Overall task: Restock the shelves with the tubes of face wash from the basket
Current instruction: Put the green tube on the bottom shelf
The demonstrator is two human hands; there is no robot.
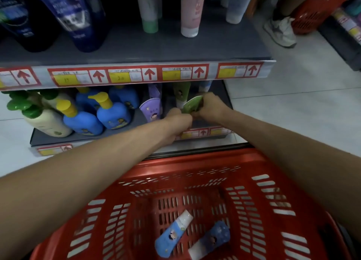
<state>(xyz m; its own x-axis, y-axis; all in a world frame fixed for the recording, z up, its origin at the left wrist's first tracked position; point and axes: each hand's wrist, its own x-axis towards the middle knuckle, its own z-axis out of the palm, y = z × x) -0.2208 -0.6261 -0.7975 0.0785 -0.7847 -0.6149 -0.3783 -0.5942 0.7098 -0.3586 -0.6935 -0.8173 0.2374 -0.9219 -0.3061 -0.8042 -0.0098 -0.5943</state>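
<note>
A person's right hand (212, 107) grips a green tube (192, 105) over the lower shelf (58, 139), just beyond the far rim of the red basket (195, 158). The left hand (178, 122), fingers curled, meets the tube's near end; whether it holds the tube cannot be told. A light-blue tube (172, 238) and a dark-blue tube (214, 238) lie inside the basket. Purple tubes (151, 109) stand beyond the basket's far-left corner.
</note>
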